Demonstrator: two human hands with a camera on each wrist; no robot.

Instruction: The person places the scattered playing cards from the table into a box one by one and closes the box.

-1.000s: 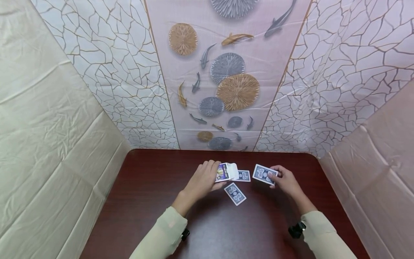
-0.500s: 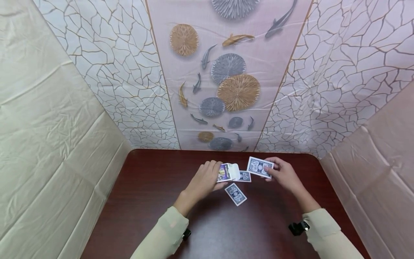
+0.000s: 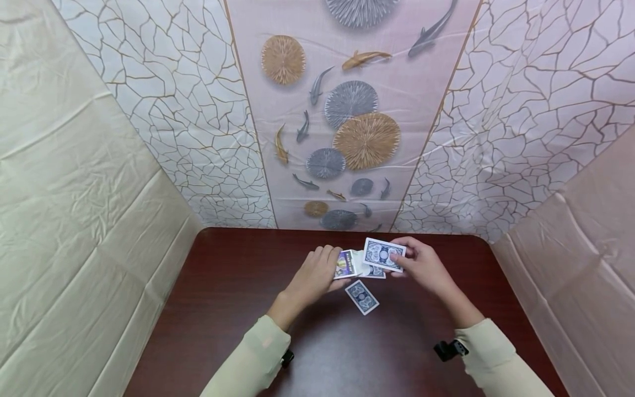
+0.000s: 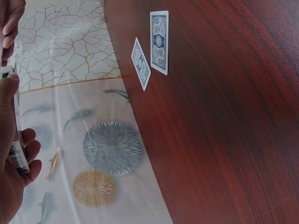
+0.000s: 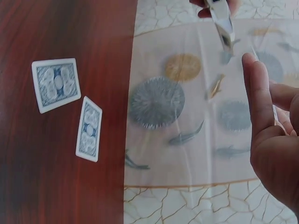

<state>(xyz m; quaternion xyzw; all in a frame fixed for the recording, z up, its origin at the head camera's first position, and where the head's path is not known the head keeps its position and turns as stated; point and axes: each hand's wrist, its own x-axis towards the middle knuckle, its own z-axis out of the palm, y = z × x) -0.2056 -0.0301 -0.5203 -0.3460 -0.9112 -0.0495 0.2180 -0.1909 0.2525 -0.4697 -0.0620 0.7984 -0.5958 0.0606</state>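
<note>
Over the far side of the counter [image 3: 223, 309], the held card [image 3: 377, 252], pinched by the right hand [image 3: 423, 263], has moved left and now overlaps the white flap [image 3: 358, 263] in the head view, bringing card and box [image 3: 344, 266] together; contact is unclear. The left hand [image 3: 311, 277] grips the box as before. Beside them, the near card [image 3: 362, 298] and far card [image 3: 378, 273] lie unmoved.

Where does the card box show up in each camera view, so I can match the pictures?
Head: just right of centre, in the lower half, held in the left hand; card box.
Left wrist: card box at the left edge, seen nearly edge-on.
Right wrist: card box at the top, right of centre.
Shared landmark: the two loose cards on the table.
</note>
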